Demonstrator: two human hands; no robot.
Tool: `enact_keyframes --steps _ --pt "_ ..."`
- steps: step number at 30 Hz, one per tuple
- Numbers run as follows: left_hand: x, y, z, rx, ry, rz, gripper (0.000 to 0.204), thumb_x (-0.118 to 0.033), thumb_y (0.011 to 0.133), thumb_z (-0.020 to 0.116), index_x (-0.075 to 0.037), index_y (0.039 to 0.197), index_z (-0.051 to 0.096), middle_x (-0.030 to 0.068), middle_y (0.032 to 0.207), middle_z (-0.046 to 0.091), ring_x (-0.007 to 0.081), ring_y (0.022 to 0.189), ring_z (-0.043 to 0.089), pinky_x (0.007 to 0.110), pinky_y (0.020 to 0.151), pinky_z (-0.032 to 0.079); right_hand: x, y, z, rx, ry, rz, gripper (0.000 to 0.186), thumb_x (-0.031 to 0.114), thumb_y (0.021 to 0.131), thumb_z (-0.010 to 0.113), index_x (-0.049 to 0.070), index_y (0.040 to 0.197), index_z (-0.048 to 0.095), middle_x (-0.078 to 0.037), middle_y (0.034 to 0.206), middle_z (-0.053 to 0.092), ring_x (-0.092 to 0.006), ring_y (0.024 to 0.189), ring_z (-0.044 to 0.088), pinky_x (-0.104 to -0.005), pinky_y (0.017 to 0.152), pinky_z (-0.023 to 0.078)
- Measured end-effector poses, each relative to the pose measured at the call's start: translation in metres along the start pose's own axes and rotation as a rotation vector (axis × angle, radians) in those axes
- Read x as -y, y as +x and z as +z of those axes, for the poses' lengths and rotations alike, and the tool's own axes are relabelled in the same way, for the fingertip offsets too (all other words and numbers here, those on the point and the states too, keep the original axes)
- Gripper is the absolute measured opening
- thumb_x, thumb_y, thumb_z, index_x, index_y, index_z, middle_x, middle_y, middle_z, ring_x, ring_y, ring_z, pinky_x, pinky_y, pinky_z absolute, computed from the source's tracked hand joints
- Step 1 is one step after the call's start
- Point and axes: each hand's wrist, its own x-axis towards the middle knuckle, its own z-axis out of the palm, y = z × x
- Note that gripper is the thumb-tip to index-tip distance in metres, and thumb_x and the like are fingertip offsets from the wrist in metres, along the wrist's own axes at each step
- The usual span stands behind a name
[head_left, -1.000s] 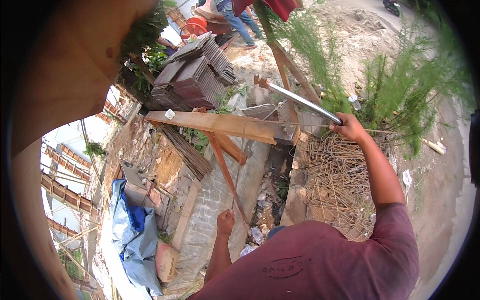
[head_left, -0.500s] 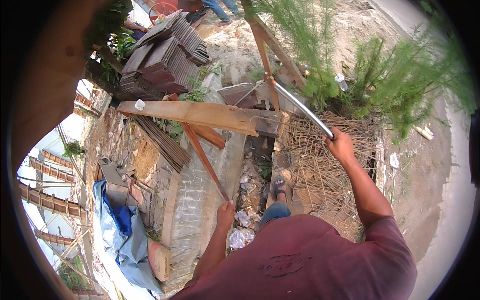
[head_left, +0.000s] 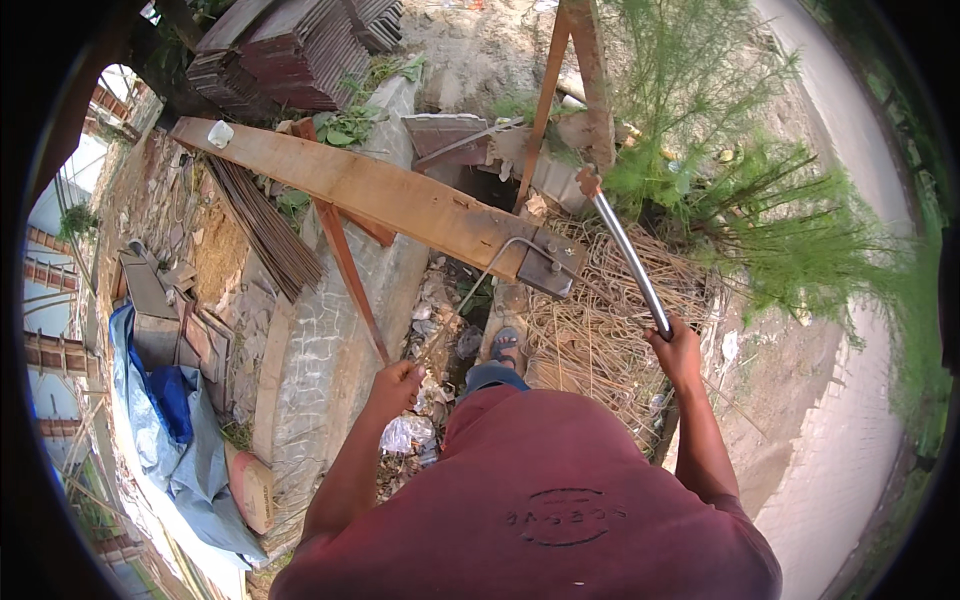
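My left hand [head_left: 398, 388] is closed around the lower end of a thin steel rod [head_left: 467, 297]. The rod runs up to a dark metal bending plate [head_left: 548, 266] fixed on the end of a wooden beam [head_left: 350, 183], where it curves over in a hook shape. My right hand [head_left: 677, 350] grips the dark lower end of a silver bending bar [head_left: 632, 262]. Its rusty notched head [head_left: 589, 181] is up in the air to the right of the plate, apart from the rod.
Reddish wooden props [head_left: 345, 270] stand under the beam. A pile of bent rods [head_left: 610, 310] lies right of my sandalled foot [head_left: 504, 347]. Straight bars [head_left: 265, 230], stacked tiles [head_left: 290, 55] and a blue tarp [head_left: 165, 430] lie left. Feathery plants [head_left: 740, 200] grow at the right.
The view has shifted. The bending bar has swung right and closer to me, relative to the plate. My left hand has moved left, and the hooked rod now shows plainly at the plate.
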Motion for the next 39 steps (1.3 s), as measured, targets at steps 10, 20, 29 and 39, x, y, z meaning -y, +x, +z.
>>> enact_keyframes --steps 10,20,29,39 --pt "-0.065 0.068 -0.039 0.016 0.237 0.062 0.035 -0.031 0.090 0.057 0.002 0.080 0.061 0.0085 0.057 0.052 0.0165 0.054 0.051 0.034 0.053 0.041 0.030 -0.001 0.025 0.050 -0.067 0.076 0.030 0.024 0.080 0.069 0.002 0.072 0.051 -0.009 0.056 0.050 -0.0172 0.052 0.044 -0.0359 0.051 0.038" --pt "-0.133 0.159 0.033 -0.137 0.462 0.285 0.041 -0.036 0.090 0.054 0.002 0.078 0.065 0.0187 0.073 0.064 0.0338 0.070 0.062 0.041 0.066 0.046 0.038 -0.004 0.022 0.012 0.030 0.131 0.030 0.026 0.078 0.072 0.003 0.076 0.053 -0.009 0.056 0.050 -0.0190 0.052 0.046 -0.0363 0.051 0.038" --pt "-0.128 0.160 0.030 -0.100 0.344 0.270 0.040 -0.037 0.090 0.054 0.000 0.078 0.066 0.0197 0.071 0.063 0.0352 0.069 0.062 0.041 0.065 0.045 -0.037 0.046 -0.071 -0.149 -0.550 -0.301 0.026 0.018 0.075 0.069 0.005 0.067 0.048 -0.015 0.063 0.052 -0.0366 0.064 0.052 -0.0448 0.059 0.041" --pt "-0.134 0.159 0.027 -0.055 0.324 0.252 0.042 -0.036 0.090 0.054 0.001 0.074 0.063 0.0179 0.065 0.061 0.0316 0.063 0.060 0.040 0.062 0.045 -0.077 0.163 -0.107 -0.043 -0.718 -0.648 0.034 0.029 0.077 0.067 0.008 0.061 0.045 -0.012 0.058 0.051 -0.0341 0.061 0.052 -0.0432 0.059 0.041"
